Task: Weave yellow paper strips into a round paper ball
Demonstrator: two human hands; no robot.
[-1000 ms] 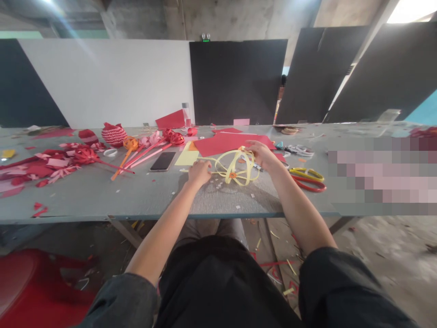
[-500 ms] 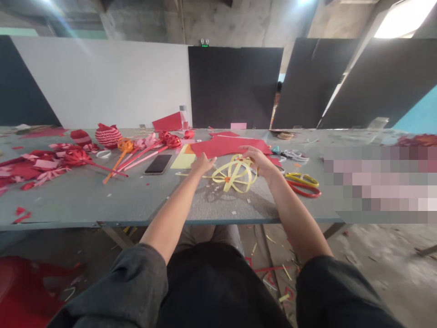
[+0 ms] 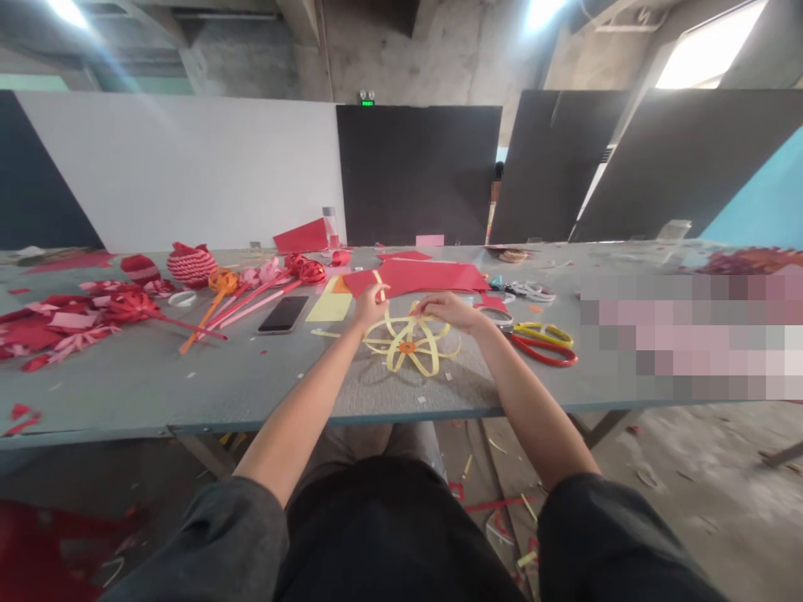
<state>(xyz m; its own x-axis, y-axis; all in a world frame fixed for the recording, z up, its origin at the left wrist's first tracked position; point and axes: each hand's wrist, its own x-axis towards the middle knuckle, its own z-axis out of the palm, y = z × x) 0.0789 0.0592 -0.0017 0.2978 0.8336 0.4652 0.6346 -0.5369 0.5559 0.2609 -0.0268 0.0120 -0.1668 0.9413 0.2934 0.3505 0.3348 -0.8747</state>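
A flower-like frame of looped pale yellow paper strips (image 3: pixel 432 355) rests on the table in front of me, with an orange centre piece (image 3: pixel 407 347) on its near side. My left hand (image 3: pixel 372 306) is closed on a single yellow paper strip (image 3: pixel 379 281), whose end stands up above the fingers. On the right of the frame, my right hand (image 3: pixel 448 311) pinches the top where the strips meet; its fingertips partly hide that spot. Behind both hands lie red paper sheets (image 3: pixel 432 276). Left of them is a yellow paper sheet (image 3: pixel 329 305).
Red-and-yellow-handled scissors (image 3: pixel 543 343) lie to the right, with more scissors (image 3: pixel 530 290) behind. A phone (image 3: pixel 283 315) lies left, near paper flowers on sticks (image 3: pixel 219 309) and a red woven paper ball (image 3: pixel 191 264). A clear bottle (image 3: pixel 329 226) stands at the back. Paper scraps litter table and floor.
My left hand has gone from spread fingers to gripping a raised yellow strip. My right hand has moved to the frame's top, and the frame has tipped, its orange centre facing me more.
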